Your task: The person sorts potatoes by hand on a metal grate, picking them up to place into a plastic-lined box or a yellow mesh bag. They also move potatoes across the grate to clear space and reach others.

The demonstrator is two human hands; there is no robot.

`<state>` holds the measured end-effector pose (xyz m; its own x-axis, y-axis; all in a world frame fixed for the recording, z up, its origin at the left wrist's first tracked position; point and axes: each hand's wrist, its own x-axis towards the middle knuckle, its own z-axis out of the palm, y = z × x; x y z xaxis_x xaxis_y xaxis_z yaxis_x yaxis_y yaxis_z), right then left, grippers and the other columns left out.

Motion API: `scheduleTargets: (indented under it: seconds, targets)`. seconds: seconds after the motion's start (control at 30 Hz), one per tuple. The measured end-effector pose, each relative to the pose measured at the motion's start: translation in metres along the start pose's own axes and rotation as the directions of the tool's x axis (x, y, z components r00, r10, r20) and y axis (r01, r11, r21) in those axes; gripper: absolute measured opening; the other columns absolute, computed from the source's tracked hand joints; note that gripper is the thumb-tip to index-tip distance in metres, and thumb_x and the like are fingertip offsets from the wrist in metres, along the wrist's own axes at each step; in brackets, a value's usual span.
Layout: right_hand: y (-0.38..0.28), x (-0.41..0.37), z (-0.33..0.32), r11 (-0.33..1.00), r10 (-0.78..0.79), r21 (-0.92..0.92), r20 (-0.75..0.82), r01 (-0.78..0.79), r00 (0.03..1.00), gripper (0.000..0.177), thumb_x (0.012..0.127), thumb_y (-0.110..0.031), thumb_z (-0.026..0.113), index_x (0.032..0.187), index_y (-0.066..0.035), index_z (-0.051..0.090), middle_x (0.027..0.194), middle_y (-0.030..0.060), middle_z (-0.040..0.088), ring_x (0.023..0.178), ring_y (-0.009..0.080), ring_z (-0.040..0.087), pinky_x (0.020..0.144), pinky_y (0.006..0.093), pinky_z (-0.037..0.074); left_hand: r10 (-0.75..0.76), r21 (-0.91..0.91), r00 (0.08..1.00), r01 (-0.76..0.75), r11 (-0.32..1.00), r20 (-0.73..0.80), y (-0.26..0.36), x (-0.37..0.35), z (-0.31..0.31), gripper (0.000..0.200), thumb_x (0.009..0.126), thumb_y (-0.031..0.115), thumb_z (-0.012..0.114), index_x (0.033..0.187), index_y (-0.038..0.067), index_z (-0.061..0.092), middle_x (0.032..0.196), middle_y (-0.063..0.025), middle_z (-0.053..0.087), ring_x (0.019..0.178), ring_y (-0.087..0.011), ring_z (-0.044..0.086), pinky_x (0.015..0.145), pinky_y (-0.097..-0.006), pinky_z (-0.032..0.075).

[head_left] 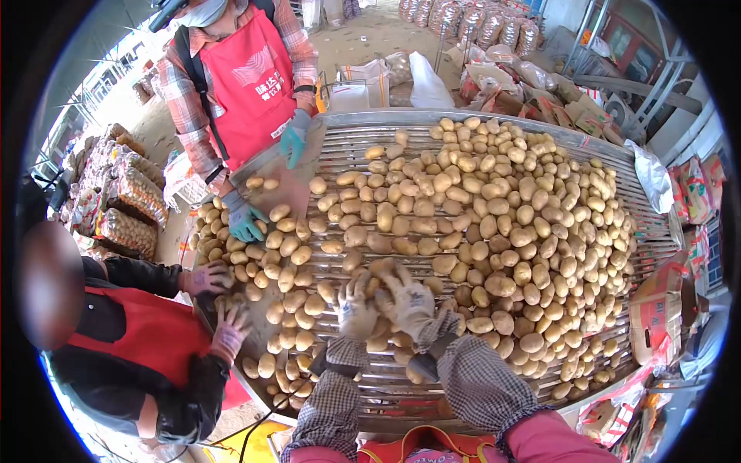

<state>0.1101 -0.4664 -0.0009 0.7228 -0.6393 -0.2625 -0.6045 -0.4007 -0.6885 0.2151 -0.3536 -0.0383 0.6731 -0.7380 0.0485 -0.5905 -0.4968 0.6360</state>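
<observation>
Potatoes (532, 231) lie heaped over the right and middle of a slatted metal table (401, 386). My left hand (356, 307), in a pale work glove, rests among the potatoes near the table's front middle, fingers pointing forward and a little apart. Just right of it, my right hand (405, 297), gloved too, reaches over potatoes with its fingers spread and bent down; a potato lies between the two hands, touching the fingertips. Whether either palm covers a potato is hidden. Checked sleeves cover both forearms.
Across the table at the left, a person in a red apron (251, 77) handles potatoes with teal gloves. Another person in a red apron (154, 332) has both gloved hands at the left edge. Filled net sacks (127, 231) stand behind them; a cardboard box (656, 312) is at the right.
</observation>
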Motion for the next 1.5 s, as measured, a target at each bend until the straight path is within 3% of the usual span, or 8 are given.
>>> scheduleTargets:
  seconds: [0.13,0.47,0.63,0.73,0.93,1.0,1.2,1.5]
  targets:
    - [-0.018,-0.046,0.068,0.695,-0.432,-0.630,0.022,0.348,0.902,0.064,0.091,-0.055,0.050,0.145,-0.019,0.049,0.159,0.0075,0.035,0.139,0.0433,0.037,0.109,0.0688,0.029,0.018,0.040,0.998,-0.016,0.999,-0.053,-0.029,-0.071,-0.039,0.053,0.091,0.020,0.059,0.143,0.017,0.051,0.151,-0.0168,0.042,0.139,-0.0387,0.038,0.112,-0.0553,0.033]
    - [0.005,-0.170,0.027,0.649,-0.628,-0.223,0.382,0.727,0.678,0.054,0.086,-0.030,0.070,0.137,-0.015,0.058,0.154,0.0159,0.040,0.141,0.0401,0.038,0.109,0.0627,0.037,0.003,0.229,1.000,-0.008,0.973,0.025,-0.005,-0.232,-0.053,0.066,0.072,0.015,0.067,0.137,0.018,0.057,0.143,-0.0049,0.051,0.139,-0.0455,0.036,0.115,-0.0629,0.026]
    - [-0.010,-0.078,-0.032,0.862,-0.470,0.352,0.291,0.364,0.833,0.054,0.097,-0.021,0.065,0.148,-0.013,0.047,0.149,0.0183,0.048,0.133,0.0318,0.052,0.112,0.0452,0.045,0.037,0.261,0.994,-0.008,0.965,-0.107,-0.013,-0.262,-0.047,0.049,0.074,0.018,0.069,0.124,0.017,0.065,0.129,-0.0036,0.058,0.134,-0.0394,0.044,0.111,-0.0602,0.033]
    - [-0.014,0.039,-0.033,0.808,-0.589,-0.085,-0.075,0.583,0.805,0.053,0.097,-0.019,0.062,0.147,-0.009,0.046,0.143,0.0202,0.051,0.131,0.0330,0.053,0.112,0.0424,0.045,0.044,0.260,0.979,0.010,0.965,-0.201,-0.006,-0.257,-0.045,0.039,0.074,0.017,0.070,0.113,0.016,0.068,0.125,-0.0021,0.060,0.129,-0.0367,0.048,0.107,-0.0583,0.037]
    - [-0.015,0.197,0.044,0.932,-0.260,-0.311,-0.217,0.186,0.941,0.035,0.090,-0.029,0.066,0.123,-0.017,0.060,0.129,0.0173,0.056,0.110,0.0378,0.060,0.093,0.0519,0.050,0.047,0.193,0.960,0.008,0.981,-0.278,-0.001,-0.248,-0.054,0.036,0.071,0.013,0.071,0.107,0.015,0.068,0.124,-0.0009,0.062,0.126,-0.0340,0.052,0.104,-0.0559,0.041]
    - [-0.030,0.186,0.034,0.963,-0.125,-0.250,-0.096,0.097,0.988,0.034,0.087,-0.033,0.068,0.118,-0.021,0.063,0.135,0.0150,0.054,0.118,0.0369,0.057,0.097,0.0495,0.048,-0.003,0.179,0.965,0.051,0.983,-0.261,-0.005,-0.253,-0.050,0.034,0.071,0.012,0.071,0.104,0.015,0.069,0.123,-0.0001,0.063,0.126,-0.0327,0.052,0.104,-0.0555,0.041]
    - [-0.055,0.187,0.015,0.651,-0.680,-0.421,0.048,0.632,0.732,0.030,0.087,-0.017,0.066,0.117,-0.012,0.062,0.129,0.0168,0.054,0.101,0.0345,0.062,0.087,0.0434,0.053,0.017,0.201,0.963,0.039,0.979,-0.270,-0.005,-0.247,-0.053,0.032,0.071,0.011,0.069,0.103,0.016,0.070,0.124,0.0011,0.062,0.125,-0.0302,0.052,0.103,-0.0540,0.042]
    - [-0.097,0.298,0.069,0.597,-0.150,-0.679,0.429,0.427,0.891,0.038,0.089,-0.018,0.065,0.126,-0.013,0.060,0.127,0.0112,0.063,0.106,0.0322,0.064,0.088,0.0415,0.056,-0.023,0.152,0.972,0.060,0.987,-0.234,-0.015,-0.255,-0.042,0.029,0.075,0.003,0.070,0.103,0.011,0.067,0.117,-0.0046,0.066,0.116,-0.0352,0.058,0.098,-0.0574,0.043]
